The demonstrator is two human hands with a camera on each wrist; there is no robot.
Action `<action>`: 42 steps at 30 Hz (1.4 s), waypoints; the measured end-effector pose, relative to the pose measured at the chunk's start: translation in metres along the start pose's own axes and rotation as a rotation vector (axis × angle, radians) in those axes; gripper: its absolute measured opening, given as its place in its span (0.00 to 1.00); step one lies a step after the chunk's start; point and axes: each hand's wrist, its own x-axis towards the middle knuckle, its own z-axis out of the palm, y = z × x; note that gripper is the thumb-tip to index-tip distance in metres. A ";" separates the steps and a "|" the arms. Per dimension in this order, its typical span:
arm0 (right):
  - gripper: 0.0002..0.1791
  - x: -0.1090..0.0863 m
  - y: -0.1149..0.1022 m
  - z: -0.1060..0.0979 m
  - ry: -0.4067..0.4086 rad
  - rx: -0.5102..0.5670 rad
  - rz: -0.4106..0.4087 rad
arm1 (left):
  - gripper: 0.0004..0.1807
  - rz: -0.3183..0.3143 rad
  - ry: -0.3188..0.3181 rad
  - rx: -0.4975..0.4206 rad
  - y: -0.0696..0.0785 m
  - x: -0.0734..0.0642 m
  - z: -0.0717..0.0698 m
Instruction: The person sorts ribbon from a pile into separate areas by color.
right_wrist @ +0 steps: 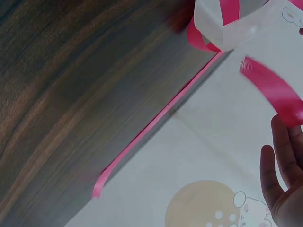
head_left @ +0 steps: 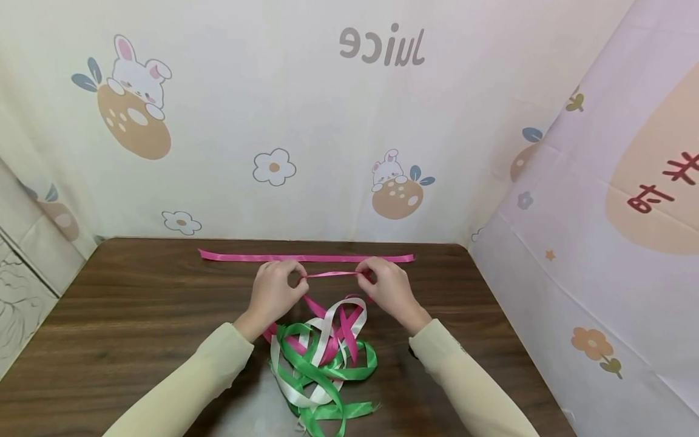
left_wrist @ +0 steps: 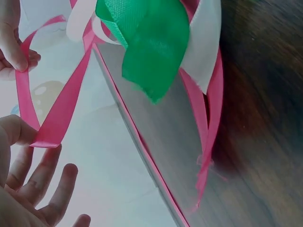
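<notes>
A pink ribbon [head_left: 332, 274] is stretched between my two hands above the table. My left hand [head_left: 277, 290] pinches it between thumb and forefinger, and in the left wrist view the other fingers [left_wrist: 61, 189] spread apart. My right hand [head_left: 386, 287] pinches the ribbon at the other side, a short loose end [right_wrist: 272, 90] hanging beyond its fingers. From the left hand the ribbon runs down into a tangled heap of green ribbon [head_left: 322, 370], white ribbon [head_left: 284, 382] and pink ribbon between my forearms.
A separate pink ribbon [head_left: 240, 257] lies straight along the back of the dark wooden table [head_left: 136, 303]. Behind it hangs a pale printed cloth [head_left: 327, 121], and another printed cloth [head_left: 573, 273] borders the right side.
</notes>
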 end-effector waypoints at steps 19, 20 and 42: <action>0.04 0.002 0.009 -0.020 0.065 0.033 0.001 | 0.05 0.008 0.025 0.009 -0.006 0.002 -0.014; 0.04 0.002 0.010 -0.021 0.065 0.034 0.004 | 0.05 0.010 0.029 0.009 -0.006 0.002 -0.015; 0.03 -0.007 0.033 -0.036 0.082 0.043 0.131 | 0.06 -0.002 0.050 0.043 -0.026 -0.002 -0.046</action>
